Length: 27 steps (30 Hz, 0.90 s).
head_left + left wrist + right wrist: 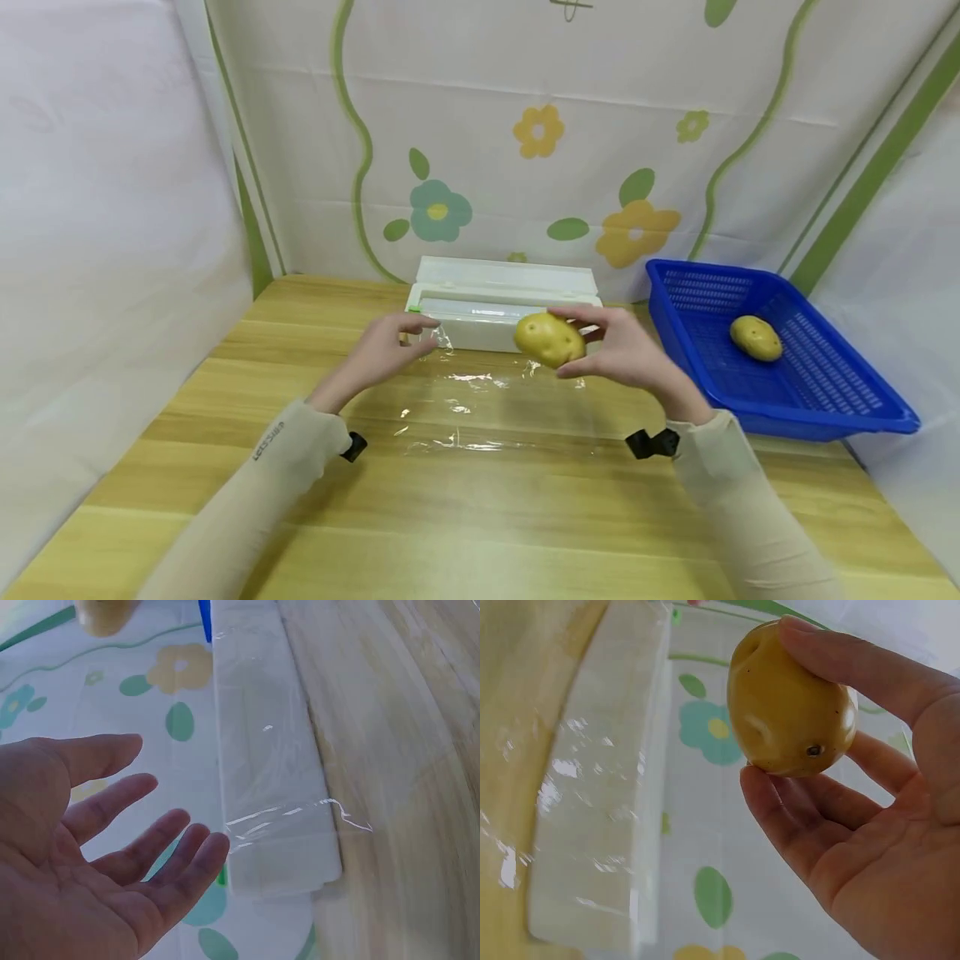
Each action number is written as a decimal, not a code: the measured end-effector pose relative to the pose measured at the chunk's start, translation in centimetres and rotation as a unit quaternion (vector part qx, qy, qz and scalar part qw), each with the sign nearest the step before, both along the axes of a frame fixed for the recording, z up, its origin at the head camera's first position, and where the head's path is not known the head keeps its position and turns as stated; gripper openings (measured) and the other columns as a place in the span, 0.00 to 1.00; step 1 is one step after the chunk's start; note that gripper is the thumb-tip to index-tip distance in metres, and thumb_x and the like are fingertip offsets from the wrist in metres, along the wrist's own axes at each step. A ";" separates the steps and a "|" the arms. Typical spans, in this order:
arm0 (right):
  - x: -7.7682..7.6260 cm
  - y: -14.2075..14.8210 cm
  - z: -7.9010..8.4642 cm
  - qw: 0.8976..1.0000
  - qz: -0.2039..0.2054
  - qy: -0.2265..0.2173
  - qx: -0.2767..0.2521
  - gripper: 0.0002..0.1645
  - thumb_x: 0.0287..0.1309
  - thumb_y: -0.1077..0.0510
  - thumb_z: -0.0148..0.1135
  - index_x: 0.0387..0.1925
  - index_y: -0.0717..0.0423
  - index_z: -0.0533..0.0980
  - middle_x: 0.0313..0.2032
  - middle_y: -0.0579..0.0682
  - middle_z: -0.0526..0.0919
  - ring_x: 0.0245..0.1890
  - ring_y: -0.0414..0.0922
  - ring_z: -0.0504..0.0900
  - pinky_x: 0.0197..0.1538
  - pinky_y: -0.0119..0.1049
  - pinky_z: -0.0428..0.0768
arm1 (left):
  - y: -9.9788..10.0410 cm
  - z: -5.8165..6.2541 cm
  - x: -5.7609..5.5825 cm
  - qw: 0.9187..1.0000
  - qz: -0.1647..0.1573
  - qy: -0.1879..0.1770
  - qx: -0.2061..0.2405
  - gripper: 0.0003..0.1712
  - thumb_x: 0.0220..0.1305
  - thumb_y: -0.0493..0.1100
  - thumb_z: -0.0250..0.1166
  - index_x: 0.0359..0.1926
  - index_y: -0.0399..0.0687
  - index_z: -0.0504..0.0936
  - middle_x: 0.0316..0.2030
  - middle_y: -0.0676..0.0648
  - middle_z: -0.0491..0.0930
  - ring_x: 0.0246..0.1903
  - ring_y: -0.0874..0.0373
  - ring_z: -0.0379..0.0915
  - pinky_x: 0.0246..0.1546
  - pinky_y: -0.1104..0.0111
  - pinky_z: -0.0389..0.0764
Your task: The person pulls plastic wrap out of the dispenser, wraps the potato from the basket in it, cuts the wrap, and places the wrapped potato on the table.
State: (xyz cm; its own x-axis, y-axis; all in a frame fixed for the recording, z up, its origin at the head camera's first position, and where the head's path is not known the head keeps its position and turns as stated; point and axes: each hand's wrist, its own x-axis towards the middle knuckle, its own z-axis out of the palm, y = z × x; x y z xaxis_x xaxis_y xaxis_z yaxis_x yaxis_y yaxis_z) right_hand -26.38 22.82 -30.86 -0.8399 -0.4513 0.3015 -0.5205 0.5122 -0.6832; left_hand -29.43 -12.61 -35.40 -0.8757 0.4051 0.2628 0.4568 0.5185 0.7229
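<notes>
My right hand (618, 350) holds a yellow potato (550, 339) between thumb and fingers, raised over the table in front of a white cling film box (480, 332). In the right wrist view the potato (791, 705) shows small dark eyes, with the thumb on one side and fingertips on the other. My left hand (381, 350) hovers near the box's left end, its fingers loosely bent and nothing between them, as the left wrist view also shows. A sheet of clear cling film (468, 408) runs from the box over the table toward me.
A blue plastic basket (825, 375) stands at the right with another potato (756, 338) in it. The box's lid (506, 273) is raised at the back. Behind it hangs a flowered curtain (480, 125), and white cloth (112, 250) closes the left side.
</notes>
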 end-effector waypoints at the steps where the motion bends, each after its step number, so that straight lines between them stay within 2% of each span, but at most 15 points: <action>1: 0.1 -0.5 -0.6 1.000 0.005 -0.006 0.005 0.48 0.32 0.62 0.86 0.62 0.55 0.76 0.52 0.51 0.81 0.47 0.49 0.79 0.46 0.44 0.81 | 0.0 0.1 0.3 1.000 -0.008 -0.001 -0.002 0.20 0.67 0.45 0.66 0.57 0.44 0.81 0.57 0.45 0.78 0.54 0.46 0.74 0.49 0.56 0.79; 6: 1.0 -2.4 -3.2 0.998 0.047 -0.022 0.043 0.47 0.31 0.65 0.85 0.61 0.56 0.77 0.50 0.50 0.81 0.46 0.49 0.79 0.44 0.43 0.82 | 0.6 0.4 1.6 0.997 -0.073 0.001 -0.027 0.17 0.68 0.43 0.65 0.54 0.42 0.83 0.52 0.46 0.81 0.48 0.52 0.78 0.47 0.60 0.80; 10: 1.6 -3.3 -4.3 0.995 0.075 -0.034 0.059 0.47 0.30 0.67 0.84 0.60 0.56 0.77 0.53 0.49 0.81 0.46 0.48 0.80 0.44 0.41 0.82 | 1.2 0.4 2.7 0.991 -0.113 -0.002 -0.064 0.12 0.67 0.43 0.66 0.48 0.45 0.85 0.43 0.52 0.84 0.42 0.59 0.79 0.42 0.66 0.81; 14: 1.9 -4.1 -4.7 0.992 0.089 -0.026 0.082 0.47 0.31 0.67 0.83 0.61 0.59 0.76 0.55 0.49 0.80 0.46 0.45 0.80 0.44 0.37 0.81 | 1.8 0.0 3.6 0.982 -0.157 0.006 -0.107 0.03 0.66 0.40 0.66 0.39 0.48 0.87 0.34 0.54 0.84 0.34 0.63 0.79 0.36 0.69 0.81; 18: 2.0 -4.5 -4.9 0.989 0.102 -0.011 0.110 0.48 0.31 0.67 0.83 0.61 0.59 0.76 0.56 0.48 0.80 0.47 0.42 0.79 0.45 0.34 0.80 | 2.4 -0.8 4.0 0.969 -0.204 -0.014 -0.137 0.03 0.63 0.38 0.68 0.32 0.49 0.86 0.29 0.57 0.82 0.29 0.65 0.78 0.33 0.70 0.80; 24: 1.5 -4.7 -5.3 0.983 0.136 -0.014 0.125 0.49 0.31 0.70 0.83 0.62 0.54 0.76 0.59 0.44 0.78 0.54 0.41 0.77 0.51 0.37 0.78 | 3.0 -1.8 4.0 0.958 -0.237 -0.044 -0.155 0.04 0.59 0.37 0.71 0.29 0.50 0.87 0.25 0.62 0.81 0.27 0.66 0.78 0.31 0.71 0.80; 27: 1.3 -4.6 -5.7 0.979 0.153 -0.020 0.134 0.48 0.33 0.70 0.82 0.63 0.52 0.76 0.61 0.44 0.76 0.56 0.42 0.75 0.53 0.38 0.77 | 3.3 -2.1 4.0 0.954 -0.242 -0.053 -0.171 0.04 0.58 0.38 0.73 0.27 0.51 0.88 0.24 0.62 0.81 0.25 0.68 0.77 0.30 0.71 0.79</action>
State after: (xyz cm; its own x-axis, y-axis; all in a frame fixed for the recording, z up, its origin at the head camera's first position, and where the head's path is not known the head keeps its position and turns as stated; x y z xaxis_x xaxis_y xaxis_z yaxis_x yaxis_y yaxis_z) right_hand -25.08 18.21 -36.54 -0.6619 -0.7418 0.1076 -0.6531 0.5003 -0.5684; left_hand -25.48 -9.31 -37.51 -0.5793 0.8143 -0.0365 0.6360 0.4795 0.6046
